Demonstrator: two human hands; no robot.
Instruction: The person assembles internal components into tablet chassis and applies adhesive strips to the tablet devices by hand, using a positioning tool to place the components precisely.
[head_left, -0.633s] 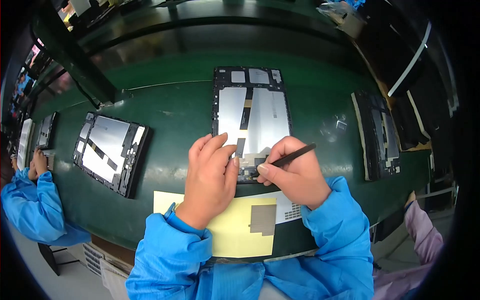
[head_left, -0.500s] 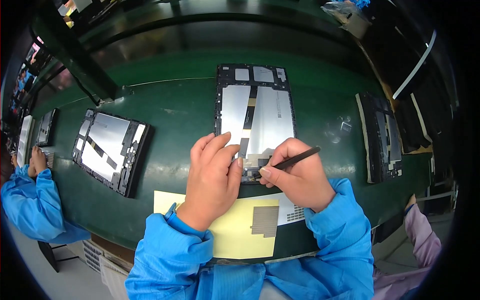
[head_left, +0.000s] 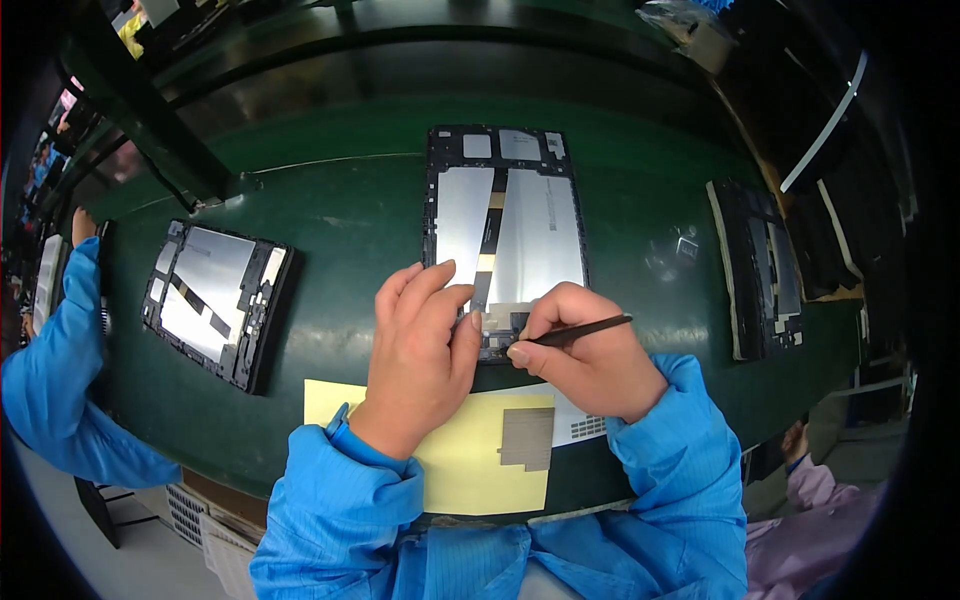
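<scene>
Nearest, on the green table, a yellow sheet lies partly below the left forearm, with a grey notched piece on it and a white sheet showing at its right side. Just beyond, the left hand rests on the lower left part of an opened tablet; its thumb and fingers are apart. The right hand is clamped on a slim black tool, between thumb and fingers, and the tip is at the lower end of the tablet; whether it touches, I cannot tell. This tablet lies in front of the person, its long side pointing away. Well to the left is a second opened tablet, lying tilted; to the right, a stack of tablets, with a small clear plastic piece nearer the middle. At far left, a co-worker's blue sleeve reaches over the table.
</scene>
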